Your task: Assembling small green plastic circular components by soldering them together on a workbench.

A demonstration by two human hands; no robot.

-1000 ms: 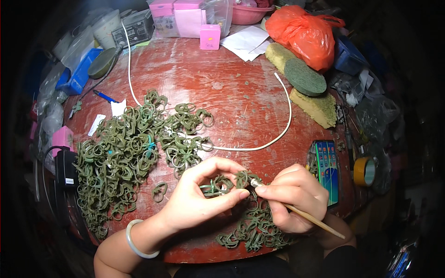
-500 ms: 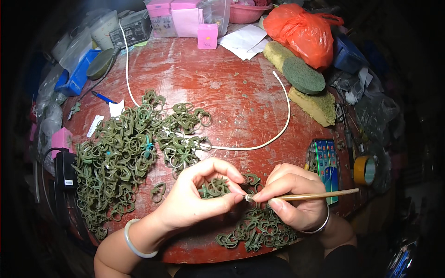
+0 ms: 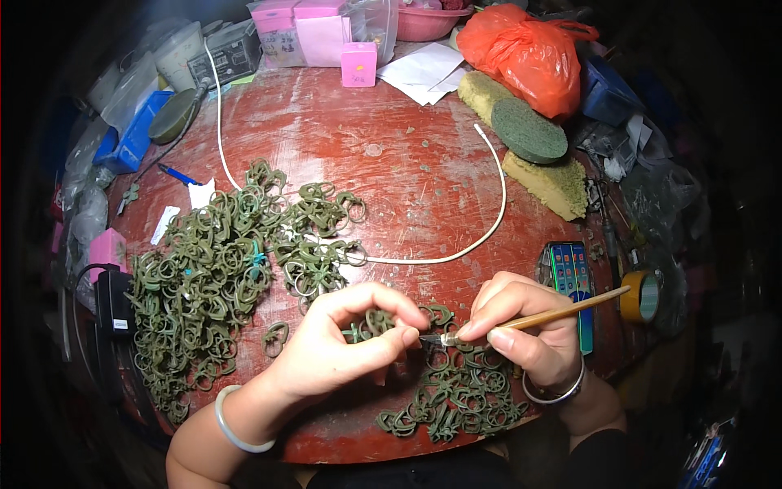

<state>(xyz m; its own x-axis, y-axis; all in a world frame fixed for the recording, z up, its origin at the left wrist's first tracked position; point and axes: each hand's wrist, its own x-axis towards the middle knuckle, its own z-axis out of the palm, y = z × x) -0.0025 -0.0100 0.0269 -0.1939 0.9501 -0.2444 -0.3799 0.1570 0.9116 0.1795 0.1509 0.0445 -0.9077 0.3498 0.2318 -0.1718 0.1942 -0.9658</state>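
My right hand (image 3: 529, 330) grips a slim wooden-handled tool (image 3: 570, 310) like a pen. The tool's short, dark metal tip points left and meets the fingertips of my left hand (image 3: 350, 334). My left thumb and index finger are pinched together there; what they hold is mostly hidden. Green ring-shaped pieces (image 3: 376, 321) show through the curl of my left hand, and I cannot tell whether they are held or lie on the table. Below my hands spreads a small pile of similar green rings (image 3: 456, 395).
A large heap of green rings (image 3: 199, 285) covers the left of the red table (image 3: 391, 196). A white cable (image 3: 489, 228) curves across the middle. On the right are a phone (image 3: 570, 273), a tape roll (image 3: 639, 296), sponges (image 3: 546, 183) and a red plastic bag (image 3: 525, 61).
My right hand has lifted and tilted the tool's handle end upward, baring more of its metal tip. My left hand has shifted slightly left, still pinched. The whole view has moved a little.
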